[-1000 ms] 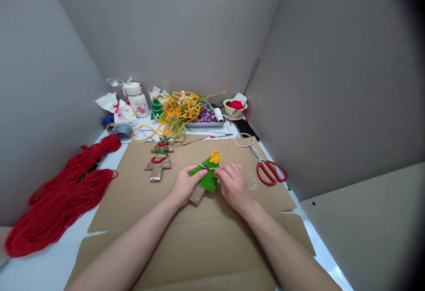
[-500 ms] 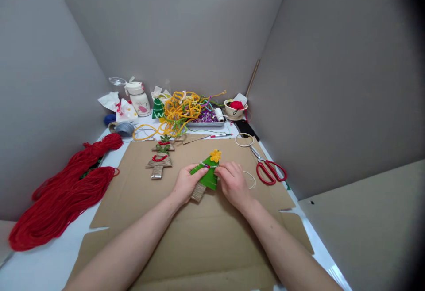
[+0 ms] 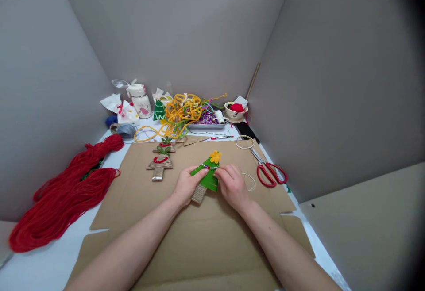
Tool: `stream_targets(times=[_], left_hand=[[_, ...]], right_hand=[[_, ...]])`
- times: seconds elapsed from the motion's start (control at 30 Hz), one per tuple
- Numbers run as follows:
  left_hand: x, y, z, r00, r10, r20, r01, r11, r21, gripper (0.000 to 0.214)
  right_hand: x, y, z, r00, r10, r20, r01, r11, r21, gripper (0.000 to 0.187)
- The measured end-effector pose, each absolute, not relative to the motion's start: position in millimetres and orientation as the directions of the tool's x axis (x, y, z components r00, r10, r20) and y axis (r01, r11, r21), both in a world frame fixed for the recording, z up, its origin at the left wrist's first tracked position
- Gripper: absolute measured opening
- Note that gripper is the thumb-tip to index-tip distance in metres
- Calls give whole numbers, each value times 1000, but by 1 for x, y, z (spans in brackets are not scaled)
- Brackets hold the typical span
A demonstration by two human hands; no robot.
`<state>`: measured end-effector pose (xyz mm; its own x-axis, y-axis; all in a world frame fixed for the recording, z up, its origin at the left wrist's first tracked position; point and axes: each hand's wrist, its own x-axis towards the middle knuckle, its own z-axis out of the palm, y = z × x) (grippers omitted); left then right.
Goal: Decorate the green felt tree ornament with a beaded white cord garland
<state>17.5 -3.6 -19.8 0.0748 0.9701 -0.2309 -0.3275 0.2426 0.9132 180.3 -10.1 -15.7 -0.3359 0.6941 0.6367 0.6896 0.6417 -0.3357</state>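
My left hand point(image 3: 188, 185) is closed on a green tree ornament point(image 3: 210, 179), its thumb pressed on the front near small red and purple beads point(image 3: 207, 167). A yellow flower point(image 3: 215, 156) tops the tree, and its trunk point(image 3: 198, 194) is wrapped in brown twine. Across the green part runs a pale cord point(image 3: 214, 167). At the tree's right edge, my right hand point(image 3: 233, 186) pinches the cord's end; its fingertips are partly hidden. Beyond that hand, a loose curve of pale cord point(image 3: 254, 182) lies on the cardboard point(image 3: 186, 246).
Red-handled scissors point(image 3: 266, 171) and a hoop point(image 3: 245, 142) lie right. Two twine-wrapped trees point(image 3: 160, 165) lie left of my hands, past them red yarn point(image 3: 73, 198). Behind stand a tray point(image 3: 207, 126) of beads, tangled yellow yarn point(image 3: 182, 109), a bowl point(image 3: 236, 115) and a bottle point(image 3: 141, 103).
The view has tilted slightly, so everything sits a little lower. Both hands keep nearly the same hold on the tree and cord.
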Motion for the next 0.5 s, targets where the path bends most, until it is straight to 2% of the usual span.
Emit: stream_targets(times=[0.13, 0.27, 0.33, 0.43, 0.5], left_hand=[[20, -4, -21, 49, 982, -184, -239, 191, 952, 30], [19, 0, -20, 31, 983, -184, -280, 185, 942, 32], [16, 2, -19, 20, 983, -182, -316, 179, 932, 33], [13, 4, -18, -9, 986, -166, -328, 154, 932, 35], [12, 6, -18, -52, 987, -149, -326, 124, 937, 37]], right_hand=[[173, -19, -14, -355, 644, 677, 634, 698, -332, 16], [161, -34, 3, -294, 599, 745, 462, 771, -438, 17], [159, -41, 15, -222, 662, 716, 334, 741, -582, 13], [167, -61, 31, -121, 834, 538, 55, 547, -836, 10], [181, -79, 39, -81, 896, 437, -53, 434, -899, 13]])
